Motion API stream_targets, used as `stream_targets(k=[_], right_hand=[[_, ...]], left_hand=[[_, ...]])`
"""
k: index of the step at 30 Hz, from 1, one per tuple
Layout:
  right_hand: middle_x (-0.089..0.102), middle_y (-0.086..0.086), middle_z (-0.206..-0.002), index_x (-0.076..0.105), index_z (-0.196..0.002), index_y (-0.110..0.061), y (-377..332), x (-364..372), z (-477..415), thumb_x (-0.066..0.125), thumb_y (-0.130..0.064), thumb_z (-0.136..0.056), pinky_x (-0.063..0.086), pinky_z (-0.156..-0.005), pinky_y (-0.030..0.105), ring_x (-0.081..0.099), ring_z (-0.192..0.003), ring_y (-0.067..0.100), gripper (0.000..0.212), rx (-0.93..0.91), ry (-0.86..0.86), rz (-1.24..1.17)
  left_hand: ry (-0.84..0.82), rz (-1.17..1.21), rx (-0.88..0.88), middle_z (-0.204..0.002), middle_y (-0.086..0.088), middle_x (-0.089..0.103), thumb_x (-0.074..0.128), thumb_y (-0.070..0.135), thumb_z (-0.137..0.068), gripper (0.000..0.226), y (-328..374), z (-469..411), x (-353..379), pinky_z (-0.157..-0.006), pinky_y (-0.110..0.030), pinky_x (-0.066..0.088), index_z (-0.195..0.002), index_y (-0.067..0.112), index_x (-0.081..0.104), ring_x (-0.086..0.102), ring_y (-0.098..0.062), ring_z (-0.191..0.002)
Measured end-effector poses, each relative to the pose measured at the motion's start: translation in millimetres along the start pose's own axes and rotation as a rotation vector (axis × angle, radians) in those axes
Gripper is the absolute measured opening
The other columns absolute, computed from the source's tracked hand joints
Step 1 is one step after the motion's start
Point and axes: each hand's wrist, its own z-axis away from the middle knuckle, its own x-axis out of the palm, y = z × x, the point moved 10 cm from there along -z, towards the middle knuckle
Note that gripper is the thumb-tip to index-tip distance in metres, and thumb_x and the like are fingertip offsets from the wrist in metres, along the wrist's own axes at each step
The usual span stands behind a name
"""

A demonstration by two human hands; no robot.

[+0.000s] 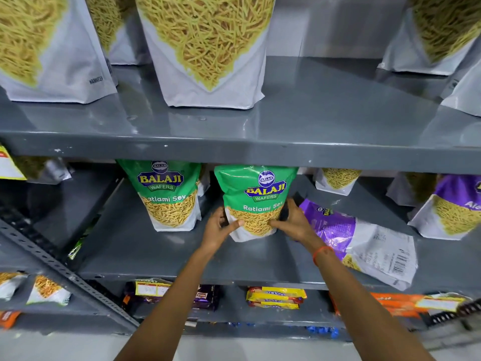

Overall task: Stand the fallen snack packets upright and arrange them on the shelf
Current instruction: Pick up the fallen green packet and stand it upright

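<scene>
A green Ratlami Sev packet (253, 194) stands upright on the middle shelf (156, 259). My left hand (218, 227) grips its lower left side and my right hand (294, 220) grips its lower right side. A second green packet (166, 194) of the same kind stands upright just to its left. To the right, a purple and white packet (364, 238) lies flat on the shelf, its barcode end hanging over the front edge. Another purple packet (453, 207) stands at the far right.
The top shelf (312, 126) carries large white sev packets (205, 48). Smaller white packets (335, 179) sit at the back of the middle shelf. The lower shelf holds biscuit packs (276, 298) and orange packs (390, 306). A perforated grey upright (52, 264) slants across the left.
</scene>
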Motion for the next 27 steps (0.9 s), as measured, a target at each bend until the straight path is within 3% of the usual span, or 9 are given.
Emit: stream_targets(k=[5, 9, 12, 15, 18, 21, 24, 26, 27], right_hand=[[0.062, 0.016, -0.118, 0.049, -0.123, -0.012, 2.6, -9.6, 8.9, 0.078, -0.025, -0.06, 0.036, -0.095, 0.04, 0.045, -0.114, 0.037, 0.071, -0.066, 0.199, 0.098], [0.058, 0.016, -0.125, 0.043, -0.13, -0.01, 5.4, -9.8, 24.5, 0.077, -0.032, -0.066, 0.029, -0.109, 0.052, 0.04, -0.12, 0.036, 0.076, -0.076, 0.329, 0.205], [0.051, 0.018, -0.134, 0.036, -0.136, -0.005, 5.9, -14.2, 35.4, 0.072, -0.029, -0.074, 0.013, -0.118, 0.05, 0.036, -0.129, 0.035, 0.076, -0.111, 0.375, 0.238], [0.05, 0.018, -0.134, 0.039, -0.135, -0.004, -0.1, -29.3, 47.4, 0.067, -0.022, -0.077, 0.015, -0.118, 0.051, 0.038, -0.127, 0.037, 0.067, -0.213, 0.409, 0.277], [0.046, 0.018, -0.138, 0.04, -0.134, -0.007, 7.7, -48.3, 48.1, 0.061, -0.031, -0.081, 0.017, -0.117, 0.049, 0.037, -0.129, 0.036, 0.062, -0.25, 0.313, 0.545], [0.035, 0.012, -0.148, 0.035, -0.137, -0.014, 48.7, -73.7, 43.4, 0.047, -0.043, -0.089, 0.017, -0.118, 0.046, 0.029, -0.136, 0.031, 0.057, -0.156, 0.068, 0.748], [0.034, 0.008, -0.15, 0.031, -0.14, -0.019, 82.4, -111.6, 46.4, 0.037, -0.046, -0.093, 0.016, -0.118, 0.048, 0.027, -0.139, 0.029, 0.055, -0.117, -0.024, 0.821], [0.031, 0.006, -0.152, 0.031, -0.141, -0.021, 103.8, -136.9, 44.6, 0.031, -0.048, -0.094, 0.019, -0.117, 0.05, 0.026, -0.14, 0.03, 0.053, -0.049, -0.075, 0.821], [0.031, 0.006, -0.153, 0.032, -0.14, -0.022, 114.9, -148.4, 41.7, 0.029, -0.048, -0.095, 0.021, -0.116, 0.05, 0.027, -0.14, 0.032, 0.052, -0.006, -0.103, 0.797]], left_hand=[[0.019, -0.026, 0.058, -0.109, -0.008, 0.064, 0.067, 0.005, -0.08, 0.031, 4.0, -3.8, -1.8, -0.097, -0.049, 0.047, -0.106, 0.018, 0.056, 0.061, -0.021, -0.1], [0.116, 0.006, 0.047, -0.119, -0.013, 0.062, 0.062, 0.005, -0.084, 0.04, 0.1, 10.6, -0.7, -0.101, -0.047, 0.047, -0.121, 0.003, 0.051, 0.058, -0.026, -0.112], [0.186, -0.058, 0.029, -0.152, -0.006, 0.031, 0.057, 0.017, -0.089, 0.065, -0.3, 29.9, 7.9, -0.11, -0.02, 0.032, -0.144, 0.012, 0.023, 0.03, -0.015, -0.138], [0.329, -0.26, 0.079, -0.159, -0.003, -0.001, 0.051, 0.026, -0.092, 0.077, 13.6, 57.8, 25.0, -0.115, -0.026, 0.008, -0.146, 0.019, -0.003, -0.001, -0.009, -0.143], [0.372, -0.36, 0.146, -0.153, 0.001, -0.011, 0.049, 0.022, -0.093, 0.074, 33.9, 82.8, 71.9, -0.117, -0.028, -0.001, -0.143, 0.016, -0.005, -0.008, -0.01, -0.141], [0.325, -0.319, 0.079, -0.153, -0.002, -0.011, 0.047, 0.021, -0.094, 0.068, 38.3, 99.1, 134.1, -0.12, -0.031, -0.001, -0.144, 0.006, 0.003, -0.007, -0.015, -0.144], [0.292, -0.189, -0.052, -0.157, -0.014, -0.005, 0.048, 0.022, -0.094, 0.07, 31.7, 110.4, 192.6, -0.12, -0.031, 0.001, -0.144, 0.001, 0.004, -0.003, -0.021, -0.146], [0.295, -0.095, -0.238, -0.155, -0.024, 0.012, 0.052, 0.021, -0.092, 0.069, 16.9, 111.7, 223.5, -0.12, -0.035, 0.012, -0.141, -0.007, 0.013, 0.013, -0.029, -0.145], [0.312, -0.038, -0.342, -0.147, -0.03, 0.031, 0.055, 0.018, -0.09, 0.062, 7.9, 112.4, 236.1, -0.115, -0.039, 0.026, -0.136, -0.012, 0.027, 0.03, -0.035, -0.138]])
